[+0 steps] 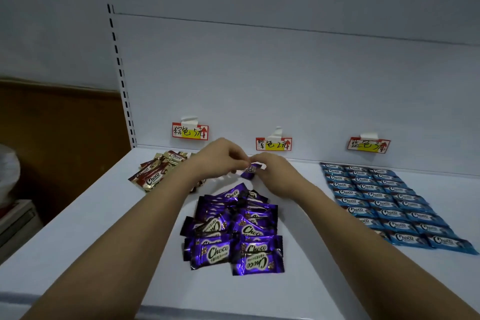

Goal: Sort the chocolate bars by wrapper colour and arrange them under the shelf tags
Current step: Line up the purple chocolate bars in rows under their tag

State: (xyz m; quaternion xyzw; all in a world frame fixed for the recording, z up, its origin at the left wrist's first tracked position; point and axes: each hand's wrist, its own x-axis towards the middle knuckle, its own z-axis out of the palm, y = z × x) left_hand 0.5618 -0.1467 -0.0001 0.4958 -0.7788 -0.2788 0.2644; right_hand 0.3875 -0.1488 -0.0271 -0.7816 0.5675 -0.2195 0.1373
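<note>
a white shelf [78, 241] carries three groups of chocolate bars. brown-and-gold bars [155, 171] lie in a loose cluster at the back left. purple bars [233, 231] lie in an overlapping pile in the middle. blue bars [384, 202] lie flat in neat rows, three across, on the right.

A brown wooden panel [59, 138] fills the wall at nine o'clock, beside a white upright with a column of dark slots [118, 60] running from eleven o'clock down toward centre. A white bundled object [7, 171], blurred, sits at the far nine o'clock edge above a grey box [18, 221].
</note>
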